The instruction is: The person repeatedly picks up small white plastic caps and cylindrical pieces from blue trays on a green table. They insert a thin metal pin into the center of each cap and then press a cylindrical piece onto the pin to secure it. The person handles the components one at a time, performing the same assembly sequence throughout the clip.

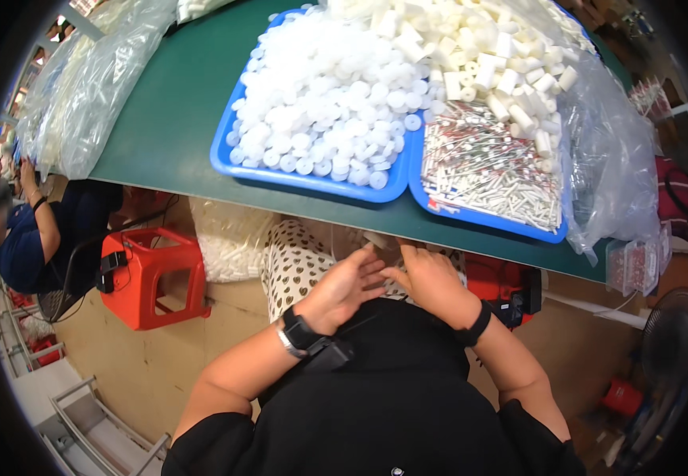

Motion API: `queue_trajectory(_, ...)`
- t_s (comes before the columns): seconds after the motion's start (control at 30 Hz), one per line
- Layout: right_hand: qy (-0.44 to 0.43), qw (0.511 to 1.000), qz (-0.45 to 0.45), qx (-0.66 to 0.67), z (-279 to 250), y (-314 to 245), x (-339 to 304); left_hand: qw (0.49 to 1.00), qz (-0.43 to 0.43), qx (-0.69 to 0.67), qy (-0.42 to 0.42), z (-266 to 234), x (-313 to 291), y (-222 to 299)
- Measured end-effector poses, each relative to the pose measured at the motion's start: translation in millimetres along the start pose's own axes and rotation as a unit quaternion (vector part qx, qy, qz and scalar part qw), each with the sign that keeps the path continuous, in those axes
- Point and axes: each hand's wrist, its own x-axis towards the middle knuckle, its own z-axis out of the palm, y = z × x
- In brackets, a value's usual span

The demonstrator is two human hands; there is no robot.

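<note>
My left hand (342, 290) is over my lap at the table's near edge, palm turned inward and fingers loosely stretched apart. A whitish piece (376, 239) shows just beyond its upper fingertips; whether they touch it is unclear. Close by on the right, my right hand (437, 284) has its back up and its fingers curled, the thumb pointing toward the left hand. Its fingertips are partly hidden, so anything in them cannot be made out. On the green table (165, 119) ahead, a blue tray (312, 182) holds a heap of translucent white discs.
A second blue tray (487, 219) holds thin white-tipped pieces, with cream foam cylinders (487, 67) heaped behind. Clear plastic bags (610, 170) lie at right. Below stand a red stool (153, 278), a bag of white pieces (233, 242) and a fan (673, 337). A person (30, 230) sits at left.
</note>
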Motion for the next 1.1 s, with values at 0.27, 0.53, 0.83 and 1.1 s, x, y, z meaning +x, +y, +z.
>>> queue_trajectory(0.27, 0.259, 0.957, -0.065, -0.117, -116.5, 8.0, 8.1, 0.781, 0.459, 0.424, -0.029, 53.3, -52.1, 71.9)
queue_trajectory(0.53, 0.195, 0.953, -0.103, -0.207, -123.2, 40.3, 30.0, 0.415, 0.646, 0.627, 0.13, 68.9, -13.1, 111.9)
queue_trajectory(0.83, 0.352, 0.93, -0.106, -0.029, -129.3, 29.5, 19.3, 0.428, 0.641, 0.621, 0.139, 66.8, -13.2, 118.3)
queue_trajectory(1.1, 0.297, 0.802, -0.002, 0.519, -119.1, 5.0, -3.4, 0.863, 0.437, 0.242, -0.076, 83.2, -31.0, 98.0)
